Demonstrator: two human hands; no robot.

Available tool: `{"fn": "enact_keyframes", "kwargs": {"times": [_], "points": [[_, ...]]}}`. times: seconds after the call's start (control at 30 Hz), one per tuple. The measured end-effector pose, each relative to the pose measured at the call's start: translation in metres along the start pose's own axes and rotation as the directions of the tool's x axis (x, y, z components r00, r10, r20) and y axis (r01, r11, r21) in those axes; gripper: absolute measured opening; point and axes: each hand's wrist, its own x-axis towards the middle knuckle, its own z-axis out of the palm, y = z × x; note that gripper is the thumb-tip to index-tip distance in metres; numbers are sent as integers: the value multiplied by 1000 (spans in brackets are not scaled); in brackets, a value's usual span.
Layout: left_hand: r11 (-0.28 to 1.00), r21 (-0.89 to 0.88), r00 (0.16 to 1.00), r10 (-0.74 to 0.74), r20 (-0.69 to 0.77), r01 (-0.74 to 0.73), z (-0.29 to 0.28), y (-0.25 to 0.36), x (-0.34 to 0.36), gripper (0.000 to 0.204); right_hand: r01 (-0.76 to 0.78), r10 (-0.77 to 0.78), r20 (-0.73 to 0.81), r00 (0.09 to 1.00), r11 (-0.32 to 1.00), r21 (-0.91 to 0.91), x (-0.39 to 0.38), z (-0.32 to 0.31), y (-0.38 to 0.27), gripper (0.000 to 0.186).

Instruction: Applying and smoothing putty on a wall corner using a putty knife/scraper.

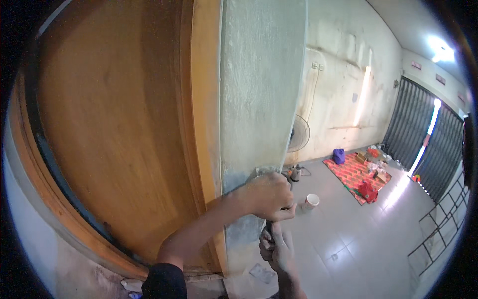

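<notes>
My left hand [269, 197] is closed on the upper part of a hand tool, against the pale, patchy grey-green wall strip [256, 99] beside the door frame. The tool's dull flat head [264, 170] shows just above my knuckles, touching or very near the wall; its exact kind is unclear. My right hand [275, 249], dusted pale, grips the dark handle [269, 227] of what appears to be the same tool, just below my left hand. A brown wooden door [114, 124] in an orange-brown frame [204, 129] stands to the left.
A white bucket [312, 200] stands on the tiled floor [343, 234], near a fan [301, 133] and kettle [296, 173]. A patterned mat [341, 174] holds a purple bag [338, 156] and clutter. At right are a folding metal shutter [408, 124] and black grille [428, 234].
</notes>
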Motion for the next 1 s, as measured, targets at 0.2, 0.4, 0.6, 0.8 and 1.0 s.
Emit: {"fn": "enact_keyframes", "kwargs": {"times": [0.2,0.4,0.6,0.8,1.0], "points": [[998,47,998,-52,-23,53,12,8,-21,34,-117,117,1,993,993,17,-7,2,11,40],[988,-88,990,-120,69,126,12,4,-22,35,-141,126,99,987,976,166,-10,2,12,39],[1000,-18,999,-25,39,26,5,1,-11,36,-114,100,105,989,983,144,-1,-1,5,39],[997,-67,993,-16,120,24,23,10,-19,36,-116,109,46,993,973,199,-6,-1,23,39],[1000,-24,1000,13,-13,-13,9,-12,2,38,-64,56,63,996,987,148,6,1,1,38]]}}
